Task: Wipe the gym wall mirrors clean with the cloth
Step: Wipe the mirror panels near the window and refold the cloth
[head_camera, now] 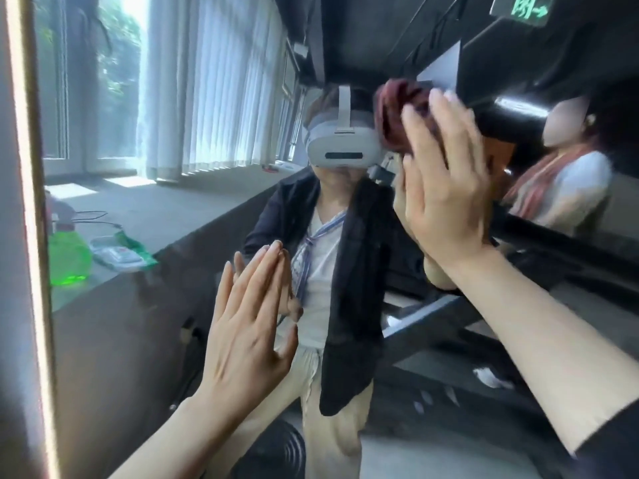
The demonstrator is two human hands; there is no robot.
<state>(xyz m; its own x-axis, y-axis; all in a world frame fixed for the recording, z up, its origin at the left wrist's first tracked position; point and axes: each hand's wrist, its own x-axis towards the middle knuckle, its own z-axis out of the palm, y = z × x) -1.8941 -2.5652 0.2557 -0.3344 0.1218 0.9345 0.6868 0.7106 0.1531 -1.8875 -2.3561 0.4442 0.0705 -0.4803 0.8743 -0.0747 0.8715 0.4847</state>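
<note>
Head view: right hand [446,188] flat, pressing cloth [401,115] on mirror [145,323]; left hand [249,326] flat, empty.

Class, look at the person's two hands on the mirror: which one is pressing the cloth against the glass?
The right hand, raised high, presses the dark red cloth to the mirror with straight fingers. The left hand, lower down, lies flat on bare glass.
</note>
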